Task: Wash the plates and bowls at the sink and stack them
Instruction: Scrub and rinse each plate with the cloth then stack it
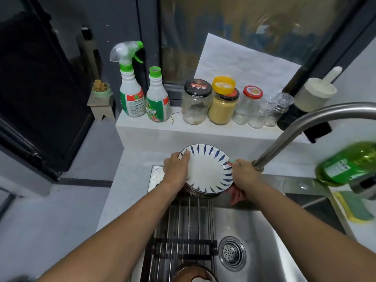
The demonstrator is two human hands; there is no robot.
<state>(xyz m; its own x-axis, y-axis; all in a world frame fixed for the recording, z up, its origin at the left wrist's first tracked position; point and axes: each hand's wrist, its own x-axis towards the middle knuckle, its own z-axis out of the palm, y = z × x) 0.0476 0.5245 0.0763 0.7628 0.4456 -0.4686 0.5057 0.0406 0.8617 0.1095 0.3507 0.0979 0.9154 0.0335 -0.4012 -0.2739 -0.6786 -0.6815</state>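
The left forearm [126, 228] and right forearm [305, 224], both over the sink [264, 241], are bare from wrist to the view's near edge. At the sink's far rim, the left hand [176, 169] and right hand [244, 173] are bare too, nails short.

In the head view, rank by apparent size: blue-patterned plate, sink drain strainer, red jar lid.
1. blue-patterned plate
2. sink drain strainer
3. red jar lid, though it is farther from the camera
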